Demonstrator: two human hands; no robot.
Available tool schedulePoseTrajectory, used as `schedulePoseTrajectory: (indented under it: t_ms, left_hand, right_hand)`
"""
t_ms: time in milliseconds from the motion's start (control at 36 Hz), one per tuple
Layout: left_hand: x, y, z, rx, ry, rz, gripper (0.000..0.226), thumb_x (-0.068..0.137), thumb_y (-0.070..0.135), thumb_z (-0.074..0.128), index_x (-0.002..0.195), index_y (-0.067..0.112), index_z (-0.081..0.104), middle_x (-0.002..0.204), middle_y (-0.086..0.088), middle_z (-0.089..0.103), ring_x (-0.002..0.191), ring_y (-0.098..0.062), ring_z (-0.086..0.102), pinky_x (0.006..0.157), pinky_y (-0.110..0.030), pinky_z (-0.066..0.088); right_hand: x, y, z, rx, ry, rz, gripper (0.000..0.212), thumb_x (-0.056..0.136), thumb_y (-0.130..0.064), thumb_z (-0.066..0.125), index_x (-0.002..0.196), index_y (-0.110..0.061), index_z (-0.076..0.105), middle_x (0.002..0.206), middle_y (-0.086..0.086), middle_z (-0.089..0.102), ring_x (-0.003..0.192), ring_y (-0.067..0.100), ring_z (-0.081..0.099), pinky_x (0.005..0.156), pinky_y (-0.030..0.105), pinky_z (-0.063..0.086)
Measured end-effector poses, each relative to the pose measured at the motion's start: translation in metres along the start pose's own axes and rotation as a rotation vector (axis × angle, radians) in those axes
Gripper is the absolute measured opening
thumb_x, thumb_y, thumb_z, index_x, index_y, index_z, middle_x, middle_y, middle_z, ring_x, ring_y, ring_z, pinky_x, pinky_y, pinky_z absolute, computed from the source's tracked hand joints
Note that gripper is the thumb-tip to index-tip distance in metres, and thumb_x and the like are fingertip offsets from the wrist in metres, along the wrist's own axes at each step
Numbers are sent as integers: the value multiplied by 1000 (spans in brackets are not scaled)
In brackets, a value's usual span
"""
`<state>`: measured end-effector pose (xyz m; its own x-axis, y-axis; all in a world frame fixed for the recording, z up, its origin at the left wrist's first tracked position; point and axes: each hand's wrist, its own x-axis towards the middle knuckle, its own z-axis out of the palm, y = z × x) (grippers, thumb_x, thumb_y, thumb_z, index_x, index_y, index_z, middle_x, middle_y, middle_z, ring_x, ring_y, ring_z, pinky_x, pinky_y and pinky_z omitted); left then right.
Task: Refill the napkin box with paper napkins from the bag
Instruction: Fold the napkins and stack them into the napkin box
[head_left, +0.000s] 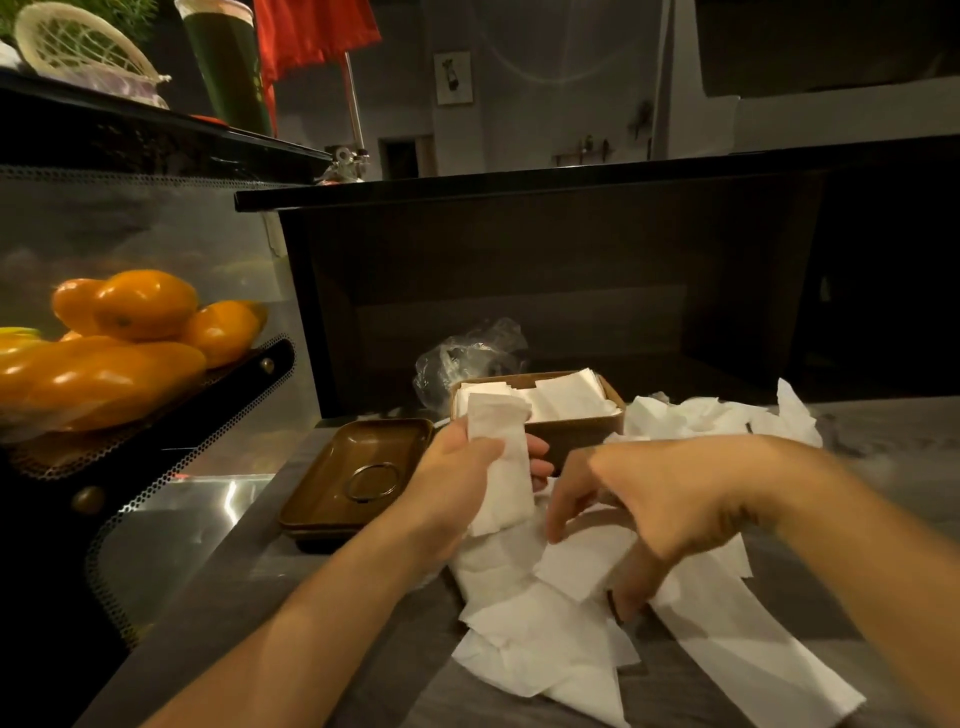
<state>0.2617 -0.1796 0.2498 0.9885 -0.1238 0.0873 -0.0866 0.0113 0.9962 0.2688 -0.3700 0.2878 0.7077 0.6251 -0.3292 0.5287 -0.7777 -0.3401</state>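
A brown napkin box (571, 431) stands on the grey counter with white napkins inside it. My left hand (457, 478) grips a folded stack of napkins (501, 467) upright, just in front of the box. My right hand (644, 514) reaches down with curled fingers onto loose napkins (582, 566) spread over the counter; whether it pinches one is unclear. More crumpled napkins (691, 415) lie right of the box. A clear plastic bag (467, 358) sits crumpled behind the box.
A brown lid or tray (322, 499) with a metal ring lies left of the box. Orange fruits (130, 332) pile up on a perforated metal stand at the left. A dark raised counter wall (519, 291) closes off the back.
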Motion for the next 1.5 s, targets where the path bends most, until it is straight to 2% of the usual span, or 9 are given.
schedulePoseTrajectory:
  t_ms: [139,306,500,750,944,1056,1333,1417,1500]
  left_hand:
    - [-1,-3,6,75,1,10,25,106,21,45,97,29,67,86,3,77,82,-14,75,62,-24,59]
    - [-1,-4,4,68,-6,0,22,106,17,44,107,24,65,92,-3,77,89,-23,75,78,-38,63]
    - [-1,-4,4,82,-24,-1,26,106,14,44,100,23,67,92,-5,77,88,-23,75,76,-36,62]
    - [-2,-5,3,72,-5,-13,23,106,16,45,101,26,64,91,-4,78,88,-25,76,82,-43,61]
    - [1,-5,0,12,26,-35,13,103,25,53,101,32,63,88,10,77,83,-14,74,72,-32,61]
    - [0,-4,2,-2,51,-73,15,102,31,55,116,35,60,110,3,73,102,-24,70,93,-50,57]
    - [-4,-1,0,-35,-55,-28,31,91,48,61,119,35,65,99,7,77,96,-21,73,85,-44,61]
    - [-6,1,2,-31,-97,-29,30,90,46,58,115,30,67,93,5,78,88,-17,75,76,-35,61]
    - [-6,4,6,-108,-149,-134,38,103,47,37,121,28,65,105,-4,77,97,-23,74,89,-43,59]
  right_hand:
    - [-3,7,5,149,76,-7,37,78,-37,85,110,-48,70,119,-30,48,115,5,51,108,33,47]
    - [-2,13,11,278,172,-6,21,85,-50,75,106,-45,74,114,-28,60,110,8,61,101,35,53]
    - [-8,16,13,390,215,31,35,89,-57,59,118,-42,72,116,-27,65,109,3,63,100,28,53]
    - [-2,18,19,396,348,-5,11,91,-49,65,98,-46,73,105,-21,68,101,6,65,88,24,55]
    - [-17,12,6,654,615,-215,10,90,-30,70,91,-29,80,92,-9,74,91,9,70,75,21,57]
    - [-16,12,7,653,809,-192,7,85,-31,74,90,-28,77,90,-11,74,88,9,71,78,27,62]
    - [-17,-2,6,863,640,-226,11,83,-23,74,92,-17,79,85,-7,76,81,8,73,64,16,55]
    - [-6,-5,11,729,725,-164,5,86,-28,76,90,-27,79,86,-15,75,87,2,71,68,15,56]
    - [7,-4,16,539,861,-73,3,88,-36,75,87,-38,76,84,-30,69,89,-10,63,65,8,52]
